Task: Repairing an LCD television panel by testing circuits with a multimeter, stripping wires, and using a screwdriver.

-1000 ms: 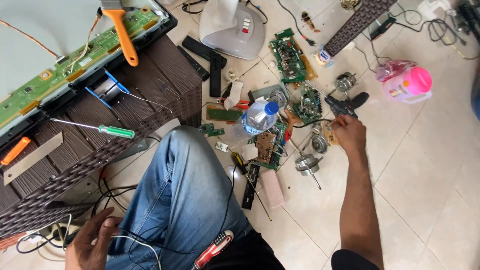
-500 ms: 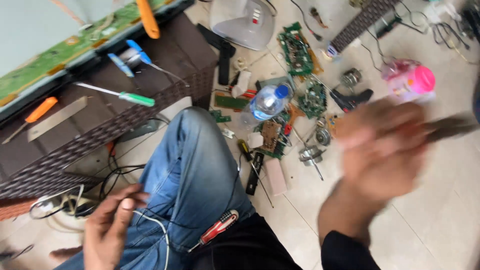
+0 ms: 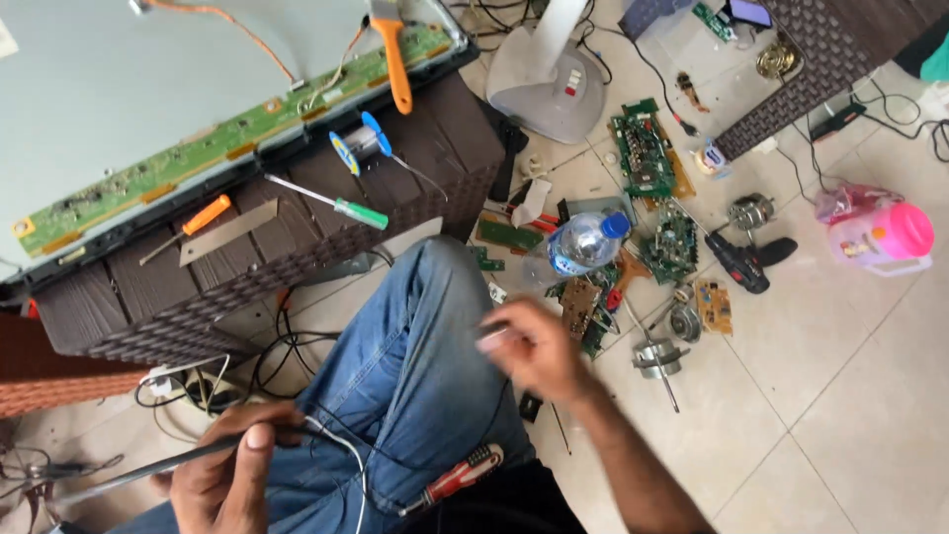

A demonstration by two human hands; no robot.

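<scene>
Left hand (image 3: 232,475), lowest in the frame: closed in a pen-like grip around a thin dark rod-shaped tool (image 3: 148,469), likely a soldering iron, with white and dark wires (image 3: 341,447) trailing from the fist across the jeans (image 3: 415,396). The tool's far end runs out toward the frame's lower left; its tip cannot be made out.

Right hand (image 3: 534,348): blurred, held over the knee, fingers curled narrow around a small pale object (image 3: 494,336); what it is cannot be told.

Just below the right hand, a red-handled screwdriver (image 3: 460,477) is seen lying on the lap.

Beyond the right hand, on the tiled floor (image 3: 840,396): a clear water bottle with a blue cap (image 3: 585,242), several green circuit boards (image 3: 647,158), small motors (image 3: 657,356), a black drill-like tool (image 3: 743,262), and farther out a pink and clear jug (image 3: 880,237).

Beyond the left hand, on a dark wicker bench (image 3: 247,287): a green-handled screwdriver (image 3: 331,203), a small orange-handled one (image 3: 193,222), a blue solder spool (image 3: 358,143), then an opened flat screen panel (image 3: 148,89) with its long green board strip (image 3: 237,148) exposed and an orange-handled tool (image 3: 395,54) laid over its edge.

Progress, judged: the panel is already opened and tools are laid out; no joint is being worked at this instant, so the actual soldering appears not yet under way.
</scene>
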